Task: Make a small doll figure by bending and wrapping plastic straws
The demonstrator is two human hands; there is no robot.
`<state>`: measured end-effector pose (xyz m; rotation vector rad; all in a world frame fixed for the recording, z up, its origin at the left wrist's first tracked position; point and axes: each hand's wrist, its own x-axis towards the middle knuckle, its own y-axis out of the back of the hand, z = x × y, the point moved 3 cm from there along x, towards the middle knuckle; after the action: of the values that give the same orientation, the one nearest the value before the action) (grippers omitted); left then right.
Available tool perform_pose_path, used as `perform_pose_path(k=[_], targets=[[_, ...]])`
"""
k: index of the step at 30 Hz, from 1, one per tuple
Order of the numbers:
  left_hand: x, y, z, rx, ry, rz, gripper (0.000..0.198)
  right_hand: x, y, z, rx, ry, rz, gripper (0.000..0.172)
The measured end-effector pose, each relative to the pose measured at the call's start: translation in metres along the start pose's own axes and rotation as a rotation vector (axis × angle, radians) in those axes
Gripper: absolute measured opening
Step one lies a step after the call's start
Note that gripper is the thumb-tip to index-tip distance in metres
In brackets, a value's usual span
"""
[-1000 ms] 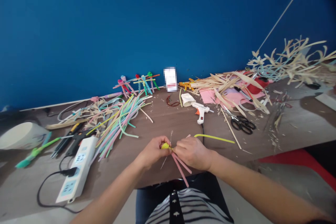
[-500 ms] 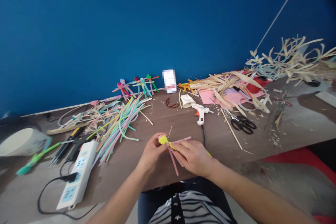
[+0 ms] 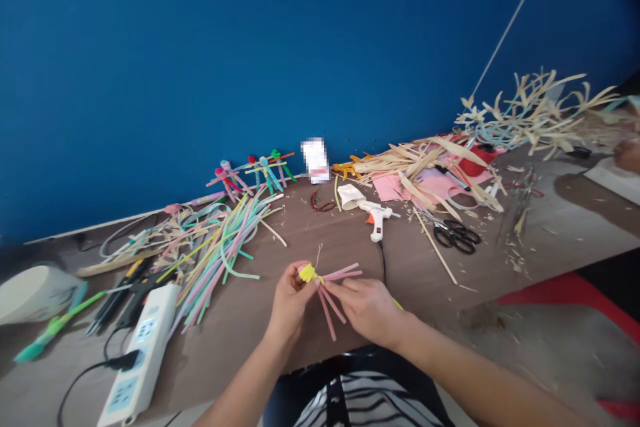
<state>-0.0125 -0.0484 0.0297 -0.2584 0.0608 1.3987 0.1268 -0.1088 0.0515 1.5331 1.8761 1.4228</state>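
Observation:
My left hand (image 3: 289, 300) pinches a bundle of pink pipe cleaners (image 3: 333, 290) at a yellow wrapped knot (image 3: 307, 273). The pink strands fan out to the right and downward from the knot. A thin pale fibre (image 3: 319, 255) sticks up above the knot. My right hand (image 3: 367, 310) sits just right of the bundle, its fingertips close to the strands. A yellow pipe cleaner (image 3: 397, 305) emerges from under my right hand, and its length between the fingers is hidden.
Behind my hands lie a heap of pastel pipe cleaners (image 3: 220, 257), a hot glue gun (image 3: 377, 221), black scissors (image 3: 455, 237) and dried plant strips (image 3: 415, 167). Small pipe-cleaner figures (image 3: 255, 173) stand against the blue wall (image 3: 250, 47). A white power strip (image 3: 140, 347) lies front left.
The yellow strand has been drawn in, and its long free end no longer shows on the table. The bundle has turned, with pink strands spread wider. The whole view has shifted slightly left and down.

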Motion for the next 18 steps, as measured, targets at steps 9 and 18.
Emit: perform_pose_path(k=[9,18], targets=[[0.007,0.012,0.011,0.179,-0.070,-0.020,0.040,0.012,0.048,0.108,-0.035,-0.874,0.153,0.037],[0.012,0.005,0.002,0.084,-0.052,-0.060,0.040,0.024,0.035,0.148,-0.095,-1.075,0.100,0.034]])
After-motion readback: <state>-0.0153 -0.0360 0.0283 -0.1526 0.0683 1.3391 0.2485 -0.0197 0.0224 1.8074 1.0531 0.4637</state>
